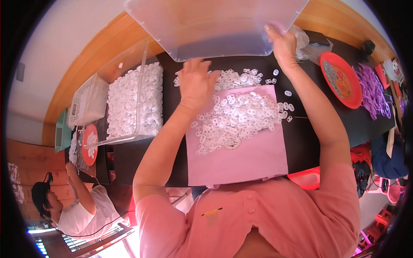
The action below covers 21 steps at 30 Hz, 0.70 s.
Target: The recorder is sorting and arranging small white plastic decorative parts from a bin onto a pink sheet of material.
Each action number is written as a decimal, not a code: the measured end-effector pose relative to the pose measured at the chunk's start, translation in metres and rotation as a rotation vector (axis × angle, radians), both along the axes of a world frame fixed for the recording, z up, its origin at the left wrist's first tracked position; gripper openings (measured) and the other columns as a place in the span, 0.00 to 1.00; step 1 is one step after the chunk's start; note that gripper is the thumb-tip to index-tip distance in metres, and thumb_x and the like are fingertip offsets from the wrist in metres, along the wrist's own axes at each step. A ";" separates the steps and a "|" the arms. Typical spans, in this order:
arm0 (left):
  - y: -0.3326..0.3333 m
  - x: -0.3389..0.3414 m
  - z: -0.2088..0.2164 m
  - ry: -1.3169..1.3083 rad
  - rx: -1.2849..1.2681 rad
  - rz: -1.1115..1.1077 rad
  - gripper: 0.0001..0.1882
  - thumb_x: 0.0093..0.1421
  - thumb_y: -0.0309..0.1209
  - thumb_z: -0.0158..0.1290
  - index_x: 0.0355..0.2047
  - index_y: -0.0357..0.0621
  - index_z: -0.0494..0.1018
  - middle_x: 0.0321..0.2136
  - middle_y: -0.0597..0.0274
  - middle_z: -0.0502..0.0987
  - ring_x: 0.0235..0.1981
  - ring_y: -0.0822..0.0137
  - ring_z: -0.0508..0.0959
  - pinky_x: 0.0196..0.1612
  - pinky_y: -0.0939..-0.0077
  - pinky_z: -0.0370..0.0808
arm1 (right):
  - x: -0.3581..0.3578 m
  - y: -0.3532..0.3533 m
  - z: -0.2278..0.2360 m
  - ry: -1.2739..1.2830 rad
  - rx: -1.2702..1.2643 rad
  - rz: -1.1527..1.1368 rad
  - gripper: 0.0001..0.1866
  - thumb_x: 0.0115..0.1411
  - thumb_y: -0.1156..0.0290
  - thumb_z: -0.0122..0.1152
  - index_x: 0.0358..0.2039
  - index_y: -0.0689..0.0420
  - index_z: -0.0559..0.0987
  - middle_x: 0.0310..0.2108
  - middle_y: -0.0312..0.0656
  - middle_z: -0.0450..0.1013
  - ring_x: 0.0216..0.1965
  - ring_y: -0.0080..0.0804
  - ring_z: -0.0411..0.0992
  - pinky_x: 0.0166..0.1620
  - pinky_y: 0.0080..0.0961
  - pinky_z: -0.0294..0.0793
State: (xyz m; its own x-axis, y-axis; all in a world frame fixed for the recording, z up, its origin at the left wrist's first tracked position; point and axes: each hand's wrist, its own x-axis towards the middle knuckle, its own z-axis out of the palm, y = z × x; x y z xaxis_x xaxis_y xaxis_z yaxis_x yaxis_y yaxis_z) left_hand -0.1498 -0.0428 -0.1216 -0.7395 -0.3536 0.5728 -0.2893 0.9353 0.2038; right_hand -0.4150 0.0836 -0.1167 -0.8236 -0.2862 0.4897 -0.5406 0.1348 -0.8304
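Note:
My right hand (283, 48) grips the right side of a clear plastic bin (215, 26), thumb on the near face. The bin is tilted up at the far edge of the table, and no pieces show in it. My left hand (195, 84) is at the bin's lower left edge, its fingers and thumb apart, over a spread of small white two-holed plastic pieces (238, 79); whether its fingertips touch the bin I cannot tell. Nearer me, a heap of the same white pieces (245, 112) lies on a pink cloth bag (236, 165).
Left stands a clear box full of white pieces (135, 103), beside a white basket (88, 99). A red plate (355, 94) and purple straps (373, 92) lie right. A co-worker (81, 206) sits lower left near an orange plate (89, 160). Loose pieces dot the dark table (307, 146).

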 end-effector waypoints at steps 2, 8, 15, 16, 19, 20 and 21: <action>-0.021 0.012 -0.006 -0.051 0.005 0.184 0.22 0.55 0.43 0.57 0.46 0.43 0.76 0.49 0.56 0.72 0.52 0.53 0.68 0.51 0.54 0.67 | 0.004 -0.002 0.004 0.001 0.060 -0.023 0.22 0.53 0.52 0.64 0.39 0.57 0.83 0.33 0.50 0.80 0.38 0.49 0.77 0.42 0.38 0.73; -0.028 0.016 -0.019 -0.137 0.104 0.307 0.25 0.58 0.45 0.55 0.51 0.42 0.72 0.54 0.56 0.68 0.55 0.52 0.66 0.53 0.51 0.66 | 0.018 -0.009 0.006 0.066 0.061 -0.012 0.21 0.54 0.53 0.67 0.36 0.59 0.83 0.20 0.39 0.76 0.24 0.29 0.72 0.32 0.30 0.69; -0.034 0.026 -0.019 -0.160 0.153 0.358 0.23 0.58 0.45 0.55 0.47 0.41 0.75 0.49 0.56 0.70 0.53 0.52 0.68 0.50 0.51 0.67 | 0.025 -0.010 0.011 0.119 0.088 -0.051 0.21 0.54 0.52 0.65 0.36 0.58 0.83 0.21 0.41 0.77 0.25 0.34 0.74 0.34 0.32 0.71; -0.036 0.026 -0.022 -0.161 0.152 0.358 0.23 0.58 0.45 0.55 0.47 0.41 0.75 0.49 0.56 0.70 0.53 0.52 0.68 0.50 0.51 0.67 | 0.023 -0.010 0.010 0.152 0.120 -0.067 0.21 0.55 0.52 0.64 0.37 0.58 0.83 0.21 0.41 0.76 0.24 0.34 0.74 0.34 0.32 0.71; -0.036 0.029 -0.026 -0.099 0.154 0.288 0.21 0.59 0.44 0.54 0.44 0.41 0.76 0.48 0.55 0.71 0.51 0.53 0.70 0.49 0.52 0.67 | 0.016 -0.010 0.009 0.066 0.178 0.028 0.22 0.55 0.51 0.61 0.44 0.52 0.82 0.35 0.47 0.80 0.39 0.48 0.77 0.42 0.38 0.73; -0.035 0.029 -0.027 -0.064 0.187 0.231 0.20 0.59 0.43 0.55 0.44 0.40 0.76 0.47 0.54 0.72 0.50 0.52 0.71 0.50 0.54 0.68 | 0.014 -0.009 0.009 0.063 0.180 0.028 0.22 0.55 0.51 0.61 0.44 0.52 0.82 0.35 0.47 0.80 0.39 0.48 0.77 0.42 0.38 0.73; -0.032 0.029 -0.026 -0.027 0.220 0.174 0.19 0.59 0.41 0.55 0.43 0.40 0.76 0.47 0.54 0.73 0.50 0.52 0.71 0.50 0.56 0.68 | 0.012 -0.008 0.010 0.049 0.201 0.061 0.22 0.55 0.51 0.61 0.44 0.53 0.82 0.35 0.47 0.80 0.39 0.48 0.77 0.43 0.38 0.73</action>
